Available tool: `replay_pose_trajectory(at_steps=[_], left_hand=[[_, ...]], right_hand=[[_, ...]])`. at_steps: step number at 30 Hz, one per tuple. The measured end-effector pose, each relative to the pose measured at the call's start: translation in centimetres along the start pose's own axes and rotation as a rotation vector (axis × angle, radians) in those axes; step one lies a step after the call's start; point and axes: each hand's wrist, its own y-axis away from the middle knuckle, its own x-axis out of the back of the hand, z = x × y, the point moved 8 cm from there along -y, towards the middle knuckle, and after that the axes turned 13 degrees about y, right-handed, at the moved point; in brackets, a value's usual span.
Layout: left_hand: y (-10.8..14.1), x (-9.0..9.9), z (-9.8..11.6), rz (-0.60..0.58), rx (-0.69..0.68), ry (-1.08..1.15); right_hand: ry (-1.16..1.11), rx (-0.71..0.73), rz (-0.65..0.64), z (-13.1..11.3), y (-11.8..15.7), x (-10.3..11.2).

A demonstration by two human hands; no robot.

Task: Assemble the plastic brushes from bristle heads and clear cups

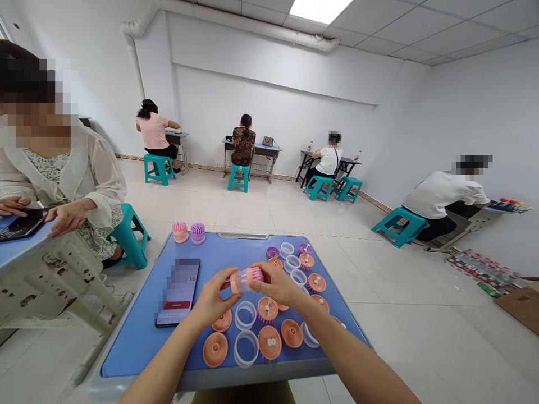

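Above the blue desk, a soap-dispensing scrub brush (243, 280) lies on its side between my hands, with an orange cap, a clear body and pink bristles. My left hand (214, 300) grips its orange cap end. Fingers of my right hand (275, 283) close round its bristle end, partly hiding it. Below are orange caps (215, 349), clear plastic rings (246, 348) and orange brush heads (269, 342) with white stems and bristles underneath. Purple parts (273, 252) lie at the far right. A pink brush (180, 232) and a purple brush (197, 233) stand upright at the far left corner.
A phone (179, 292) lies on the left of the desk (143, 353). Close on the left, a person sits at another desk (54, 247), holding a dark device. Further off, several people sit on teal stools (239, 178). Packs of bottles (484, 269) stand on the floor at right.
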Motion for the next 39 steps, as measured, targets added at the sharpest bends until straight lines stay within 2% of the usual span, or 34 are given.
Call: replay_pose_trajectory(at_steps=[5, 8, 12, 17, 21, 30, 35, 39], left_hand=[[0.1, 0.1, 0.4, 0.017, -0.048, -0.073], [0.1, 0.3, 0.0, 0.037, -0.011, -0.018], [0.1, 0.1, -0.4, 0.019, 0.025, 0.046], [0.1, -0.3, -0.5, -0.008, 0.059, 0.124], [0.0, -0.6, -0.6, -0.033, 0.126, 0.242], [-0.1, -0.1, 0.3, 0.014, 0.054, 0.191], [-0.1, -0.1, -0.1, 0.033, 0.073, 0.244], [-0.2, 0.4, -0.1, 0.086, 0.041, 0.2]], right_hand=[[-0.086, -0.048, -0.054, 0.3, 0.0, -0.5], [-0.155, -0.031, -0.064, 0.1, 0.1, -0.5], [-0.136, 0.012, 0.009, 0.1, 0.0, -0.1], [-0.219, -0.061, -0.01, 1.1, -0.1, -0.4], [-0.339, -0.055, -0.017, 0.8, -0.2, -0.4], [-0.172, -0.126, -0.008, 2.0, -0.3, -0.5], [-0.237, -0.137, 0.016, 1.7, -0.3, -0.4], [-0.275, -0.124, 0.057, 1.3, -0.3, -0.1]])
